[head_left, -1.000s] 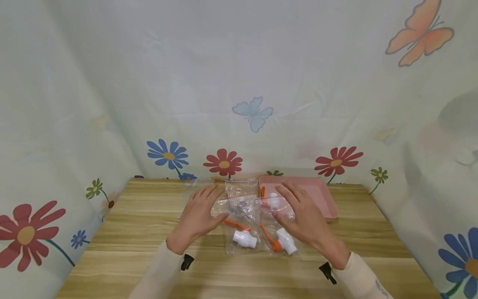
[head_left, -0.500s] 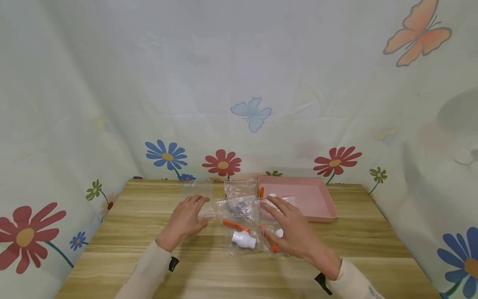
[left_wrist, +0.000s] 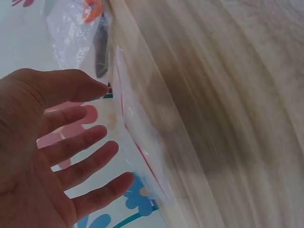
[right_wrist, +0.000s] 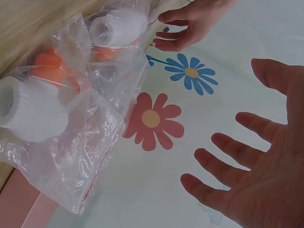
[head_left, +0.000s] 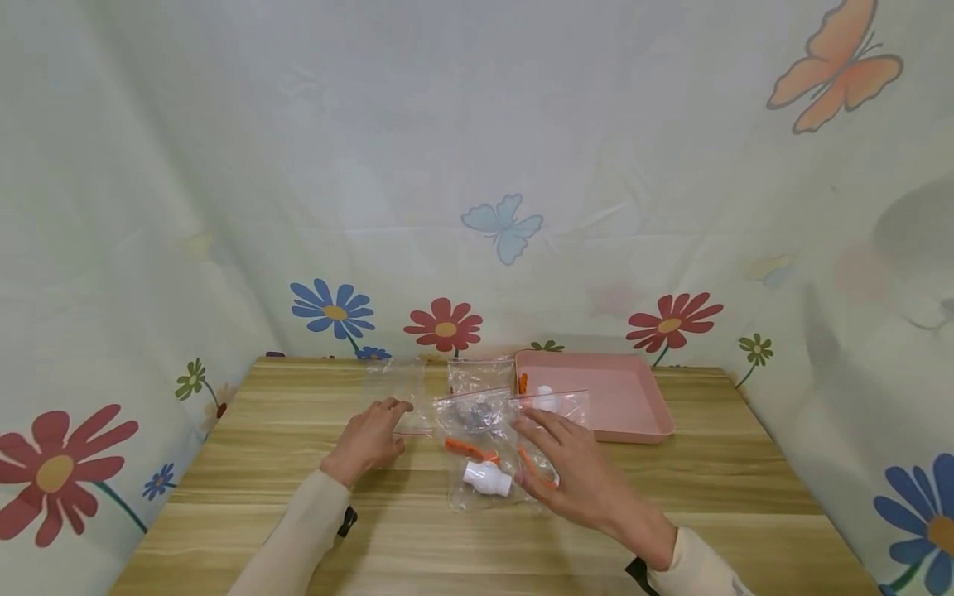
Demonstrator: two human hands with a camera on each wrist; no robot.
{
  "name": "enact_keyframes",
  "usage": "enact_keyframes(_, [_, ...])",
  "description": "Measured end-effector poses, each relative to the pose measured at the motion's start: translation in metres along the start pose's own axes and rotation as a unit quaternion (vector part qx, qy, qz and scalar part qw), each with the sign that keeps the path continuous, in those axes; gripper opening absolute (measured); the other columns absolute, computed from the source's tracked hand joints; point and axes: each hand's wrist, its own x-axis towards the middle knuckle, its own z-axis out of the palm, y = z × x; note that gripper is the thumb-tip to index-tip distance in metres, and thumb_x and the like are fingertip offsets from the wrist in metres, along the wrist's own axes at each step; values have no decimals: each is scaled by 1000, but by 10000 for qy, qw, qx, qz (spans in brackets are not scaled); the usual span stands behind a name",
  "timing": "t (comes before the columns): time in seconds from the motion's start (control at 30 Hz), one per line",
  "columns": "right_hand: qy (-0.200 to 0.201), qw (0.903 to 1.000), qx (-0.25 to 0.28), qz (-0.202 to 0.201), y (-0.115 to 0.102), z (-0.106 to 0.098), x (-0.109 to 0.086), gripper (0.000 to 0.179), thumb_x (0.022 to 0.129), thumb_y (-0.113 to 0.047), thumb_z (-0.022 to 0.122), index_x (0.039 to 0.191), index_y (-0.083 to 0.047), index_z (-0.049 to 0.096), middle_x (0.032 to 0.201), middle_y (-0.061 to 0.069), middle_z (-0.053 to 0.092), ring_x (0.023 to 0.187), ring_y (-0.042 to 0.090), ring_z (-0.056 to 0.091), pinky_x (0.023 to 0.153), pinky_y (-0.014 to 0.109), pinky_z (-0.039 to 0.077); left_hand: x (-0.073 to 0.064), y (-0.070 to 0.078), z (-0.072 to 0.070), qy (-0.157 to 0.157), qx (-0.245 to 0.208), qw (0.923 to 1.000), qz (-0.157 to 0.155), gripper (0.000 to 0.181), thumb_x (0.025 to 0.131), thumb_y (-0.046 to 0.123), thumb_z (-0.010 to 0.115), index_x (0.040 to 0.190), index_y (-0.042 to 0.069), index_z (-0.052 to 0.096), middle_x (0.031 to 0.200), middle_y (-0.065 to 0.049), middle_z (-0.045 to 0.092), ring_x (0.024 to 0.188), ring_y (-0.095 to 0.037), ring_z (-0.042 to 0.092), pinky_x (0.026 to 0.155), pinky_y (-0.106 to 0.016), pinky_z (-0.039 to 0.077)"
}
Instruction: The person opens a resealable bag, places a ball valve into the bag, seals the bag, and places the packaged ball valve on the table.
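My left hand (head_left: pixel 368 439) hovers by the near end of a flat clear zip bag (head_left: pixel 398 382), its red seal line facing me. In the left wrist view the fingers of this left hand (left_wrist: pixel 71 156) are spread apart, beside the bag's red-lined edge (left_wrist: pixel 137 137). My right hand (head_left: pixel 577 472) hangs over the right-hand zip bag (right_wrist: pixel 90 171), fingers spread, holding nothing. It hides most of a white plastic ball valve (right_wrist: pixel 40 109) with an orange lever. To its left, a second white ball valve (head_left: pixel 488 478) with an orange handle (head_left: pixel 469 449) lies bagged.
A shallow pink tray (head_left: pixel 629 397) stands at the back right of the wooden table (head_left: pixel 462 555). A white and orange piece (head_left: pixel 546 399) shows at its left end. Another clear bag (head_left: pixel 477 377) lies at the back middle. A flower-printed curtain (head_left: pixel 373 165) surrounds the table.
My left hand has moved left and down, away from the middle bags towards the flat one. My right hand has shifted left and now covers most of the right-hand ball valve.
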Motion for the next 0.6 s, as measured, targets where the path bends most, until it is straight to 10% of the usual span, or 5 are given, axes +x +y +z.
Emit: enact_keyframes(0.6, [219,9996,-22,-161,1,2,-1,60,82,-31,77,136,-18,56,145,5,53,129,27,53,101,51,46,6,-7,19,242,159,9993,224,14,89,3,61,88,12,73,89,-6,71,83,-26,67,71,-47,54])
